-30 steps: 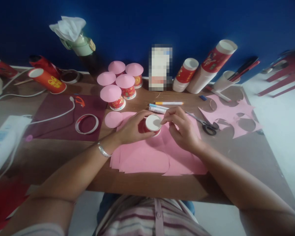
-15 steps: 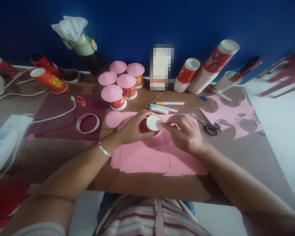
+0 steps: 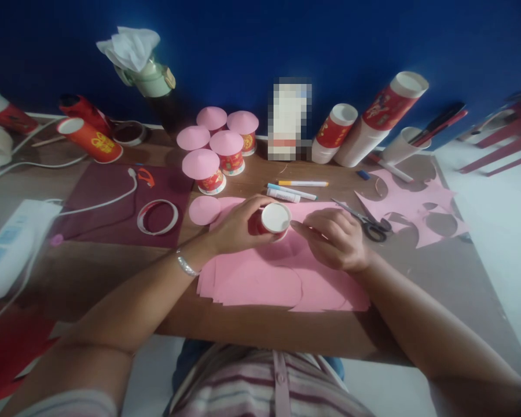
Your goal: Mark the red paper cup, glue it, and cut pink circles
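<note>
So both arms come in from the bottom corners and angle in toward the middle, elbows bent. Left forearm (image 3: 143, 298) runs up and to the right, right forearm (image 3: 410, 310) up and to the left, kind of mirroring each other. The left hand (image 3: 238, 226) is in a C-shaped grip, fingers wrapped round the far side and thumb on the near side, and its wrist (image 3: 203, 248) looks pretty straight. The right hand (image 3: 336, 237) sits close by but isn't touching the left: knuckles up, most fingers loosely curled in, one digit poking out leftward. Honestly can't tell if that's the thumb or the index finger.
</note>
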